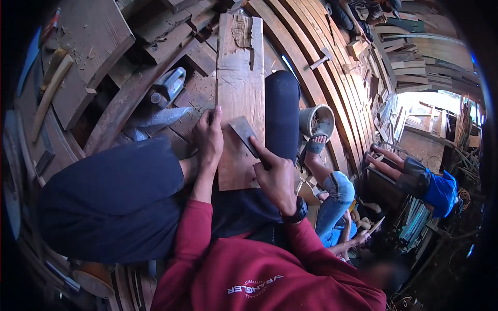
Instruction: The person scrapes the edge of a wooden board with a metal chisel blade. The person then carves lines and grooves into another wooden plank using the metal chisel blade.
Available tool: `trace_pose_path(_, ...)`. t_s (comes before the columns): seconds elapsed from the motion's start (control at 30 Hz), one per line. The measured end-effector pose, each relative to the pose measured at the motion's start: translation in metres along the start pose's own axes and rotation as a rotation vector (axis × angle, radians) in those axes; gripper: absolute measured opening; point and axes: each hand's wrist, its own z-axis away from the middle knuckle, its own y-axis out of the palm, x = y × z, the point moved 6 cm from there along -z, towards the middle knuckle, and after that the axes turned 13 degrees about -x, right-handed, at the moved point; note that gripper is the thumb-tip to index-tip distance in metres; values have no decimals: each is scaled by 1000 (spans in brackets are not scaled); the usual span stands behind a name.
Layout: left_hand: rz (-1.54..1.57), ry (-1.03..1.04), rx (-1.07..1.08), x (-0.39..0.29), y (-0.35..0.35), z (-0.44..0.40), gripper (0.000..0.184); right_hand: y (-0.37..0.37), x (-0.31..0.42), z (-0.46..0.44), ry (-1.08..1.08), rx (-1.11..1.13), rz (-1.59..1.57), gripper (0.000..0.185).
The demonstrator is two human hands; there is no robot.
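Note:
A flat wooden board [240, 98] lies lengthwise in front of me, its near end by my lap and its far end broken and rough. My left hand [209, 136] grips the board's left edge, thumb along the side. In my right hand [275, 176] is a chisel-like tool with a flat dark metal blade [243, 133]; the index finger is stretched along it, and the blade rests on or just over the board's face. My palm hides the tool's rear end.
Right of the board stands a bucket [317, 120]. A hammer [320, 58] lies on long planks [332, 88]. Left are a plastic bottle [171, 85] and a wooden handle [52, 96]. Several other people are at the right, one in a blue shirt [441, 194].

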Motion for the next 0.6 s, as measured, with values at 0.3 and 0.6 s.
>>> trace_pose_path(0.3,-3,0,8,1,2,0,50,-2,-1,3,-2,7,-14,61)
trace_pose_path(0.6,-8,23,-6,-3,0,-2,50,8,-8,2,-9,44,-47,62)
